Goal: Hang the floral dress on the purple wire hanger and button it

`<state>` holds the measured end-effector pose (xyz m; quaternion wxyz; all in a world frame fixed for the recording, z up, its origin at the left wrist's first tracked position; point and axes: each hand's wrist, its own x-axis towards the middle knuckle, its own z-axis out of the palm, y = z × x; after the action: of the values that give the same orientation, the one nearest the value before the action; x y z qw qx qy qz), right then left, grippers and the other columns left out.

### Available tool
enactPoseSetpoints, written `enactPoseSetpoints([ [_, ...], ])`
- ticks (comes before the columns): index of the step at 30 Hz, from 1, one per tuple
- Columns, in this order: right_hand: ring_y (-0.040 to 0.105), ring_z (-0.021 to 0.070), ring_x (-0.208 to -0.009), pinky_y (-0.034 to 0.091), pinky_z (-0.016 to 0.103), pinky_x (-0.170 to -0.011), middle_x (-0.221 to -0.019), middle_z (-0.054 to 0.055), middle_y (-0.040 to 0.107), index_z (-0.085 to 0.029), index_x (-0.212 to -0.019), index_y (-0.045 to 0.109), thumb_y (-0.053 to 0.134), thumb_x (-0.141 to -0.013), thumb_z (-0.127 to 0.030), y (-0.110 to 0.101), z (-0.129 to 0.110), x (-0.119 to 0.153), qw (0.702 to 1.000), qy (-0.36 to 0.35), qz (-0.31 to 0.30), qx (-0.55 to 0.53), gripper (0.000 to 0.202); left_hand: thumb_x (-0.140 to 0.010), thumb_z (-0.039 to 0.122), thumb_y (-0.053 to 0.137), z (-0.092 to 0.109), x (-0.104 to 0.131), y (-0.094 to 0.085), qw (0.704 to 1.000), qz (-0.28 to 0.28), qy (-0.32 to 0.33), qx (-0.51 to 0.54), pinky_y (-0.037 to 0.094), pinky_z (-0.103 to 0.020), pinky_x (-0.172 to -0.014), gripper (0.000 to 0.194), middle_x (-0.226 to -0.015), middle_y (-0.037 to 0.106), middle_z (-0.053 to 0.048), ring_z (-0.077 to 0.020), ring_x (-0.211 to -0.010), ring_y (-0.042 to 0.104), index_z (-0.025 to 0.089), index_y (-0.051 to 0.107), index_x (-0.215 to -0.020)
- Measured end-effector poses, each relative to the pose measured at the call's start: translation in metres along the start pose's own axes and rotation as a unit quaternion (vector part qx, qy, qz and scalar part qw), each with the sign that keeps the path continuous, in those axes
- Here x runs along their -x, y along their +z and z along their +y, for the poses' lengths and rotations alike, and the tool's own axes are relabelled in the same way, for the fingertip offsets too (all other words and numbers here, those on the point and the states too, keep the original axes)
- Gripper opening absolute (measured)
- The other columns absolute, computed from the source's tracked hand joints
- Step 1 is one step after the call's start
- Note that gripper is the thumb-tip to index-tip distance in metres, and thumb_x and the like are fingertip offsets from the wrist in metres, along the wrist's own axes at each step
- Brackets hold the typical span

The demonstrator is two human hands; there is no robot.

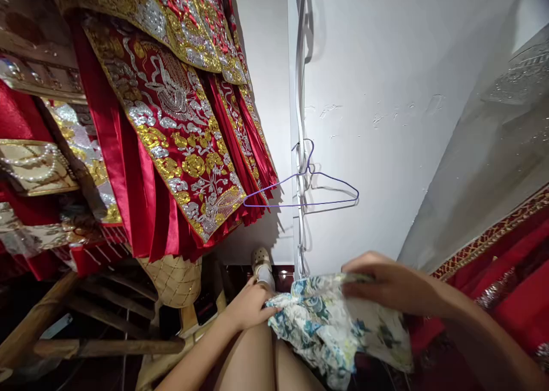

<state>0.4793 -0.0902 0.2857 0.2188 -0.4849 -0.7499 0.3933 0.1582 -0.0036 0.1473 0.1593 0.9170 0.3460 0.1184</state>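
A crumpled floral cloth [321, 316], white with blue, green and yellow print, lies over my lap. Its gathered left end is pinched by my left hand [253, 305], which rests by my knee with the thumb on the fabric. Across the upper right part of the cloth, my right hand [377, 279] curls its fingers over the fabric and grips it. Folds hide the cloth's full shape, so I cannot tell what kind of garment it is. Above both hands, a bare purple wire hanger [278, 206] hangs against the wall.
Red garments with gold and silver embroidery [184, 128] hang at the left. Below them stand a wooden frame [107, 347] and a quilted beige object [175, 279]. A white cable [299, 94] runs down the white wall [377, 168]. Red fabric [514, 288] fills the right side.
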Motion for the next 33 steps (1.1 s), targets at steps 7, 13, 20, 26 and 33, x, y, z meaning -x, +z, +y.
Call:
enactPoseSetpoints([
  [7,0.065,0.0262,-0.095,0.048,0.036,-0.087,-0.115,0.008,0.07,-0.022,-0.134,0.058,0.05,-0.088,-0.029,-0.046,0.05,-0.112,0.935,-0.085,0.336,0.079,0.047,-0.101,0.047,0.042,-0.001,0.002,-0.074,0.992,0.023,-0.098,-0.078,0.017,-0.057,-0.121,0.042,-0.117,0.076,-0.007,-0.0293,-0.13,0.058,0.023,0.076,-0.105],
  [13,0.055,0.02,-0.074,0.042,0.03,-0.07,-0.073,0.0,0.059,-0.022,-0.081,0.058,0.044,-0.089,-0.028,-0.022,0.094,-0.14,0.948,-0.09,0.302,0.039,0.018,-0.099,0.033,0.037,0.008,0.003,-0.098,0.95,0.001,-0.255,-0.178,0.041,-0.05,-0.105,0.042,-0.125,0.07,-0.02,-0.0353,-0.118,0.065,0.013,0.074,-0.106],
  [20,0.04,0.0143,-0.063,0.03,0.027,-0.059,-0.065,-0.004,0.04,-0.022,-0.069,0.041,0.047,-0.09,-0.03,-0.029,0.088,-0.079,0.946,-0.096,0.31,0.013,0.023,-0.099,0.036,0.028,0.009,-0.022,-0.106,0.952,0.136,-0.274,-0.017,0.05,-0.039,-0.08,0.048,-0.098,0.076,-0.016,-0.0322,-0.093,0.07,0.014,0.07,-0.093],
  [26,0.039,0.0138,-0.063,0.03,0.026,-0.059,-0.066,-0.004,0.038,-0.021,-0.069,0.042,0.048,-0.09,-0.03,-0.027,0.072,-0.067,0.955,-0.089,0.282,-0.008,0.023,-0.095,0.035,0.041,0.033,-0.078,-0.139,0.946,0.296,-0.111,0.066,0.047,-0.04,-0.101,0.04,-0.117,0.073,-0.012,-0.0278,-0.113,0.065,0.014,0.071,-0.111],
  [33,0.05,0.0152,-0.061,0.037,0.027,-0.058,-0.083,0.0,0.063,-0.023,-0.097,0.067,0.05,-0.085,-0.027,-0.014,0.06,-0.054,0.921,-0.076,0.382,0.007,0.021,-0.092,0.018,0.046,0.046,-0.13,-0.143,0.953,0.3,0.04,0.02,0.05,-0.037,-0.096,0.032,-0.11,0.073,-0.012,-0.0238,-0.103,0.068,0.013,0.071,-0.111],
])
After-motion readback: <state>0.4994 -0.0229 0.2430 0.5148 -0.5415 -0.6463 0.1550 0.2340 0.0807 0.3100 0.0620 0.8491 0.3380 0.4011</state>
